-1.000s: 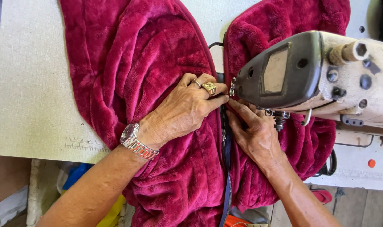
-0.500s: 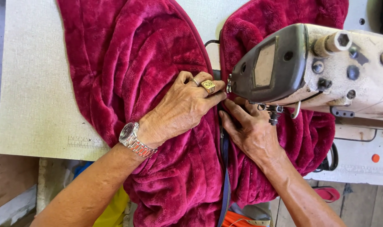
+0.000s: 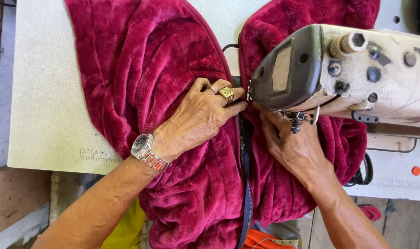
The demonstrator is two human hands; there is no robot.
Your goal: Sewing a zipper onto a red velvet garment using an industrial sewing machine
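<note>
Under sewing machine head (image 3: 339,74) | left hand (image 3: 198,117), right hand (image 3: 293,145): flat, open grip pressing crimson fleece (image 3: 145,69) beside zipper (image 3: 245,152)

Only one view on my feed: head camera, aimed almost straight down at the work table (image 3: 48,92). Close range. The sewing machine head (image 3: 339,74) crowds the upper right; both forearms enter from the bottom edge. No second view to overlap.

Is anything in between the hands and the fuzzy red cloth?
Nothing visible. The left hand lies flat on the red plush fabric, and the right hand presses it beside the dark zipper strip, just under the sewing machine head.
</note>
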